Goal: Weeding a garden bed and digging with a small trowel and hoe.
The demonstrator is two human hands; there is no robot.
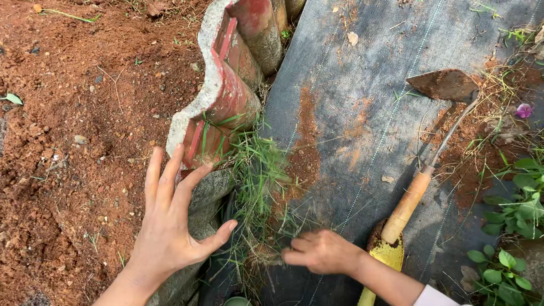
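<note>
While the left hand (170,226) rests spread flat on the scalloped edging (224,85), the right hand (320,252) — nearer — pinches the grass tuft (258,170), whose blades run up-frame between them — away from the grip.

right hand (320,251) gripping grass (258,170), hoe (430,153) nearby

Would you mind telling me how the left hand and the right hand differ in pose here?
The left hand is open, fingers spread, beside the scalloped edging; the right hand is closed into the grass clump. The left looks sharp, the right blurred. Both are bare.
</note>
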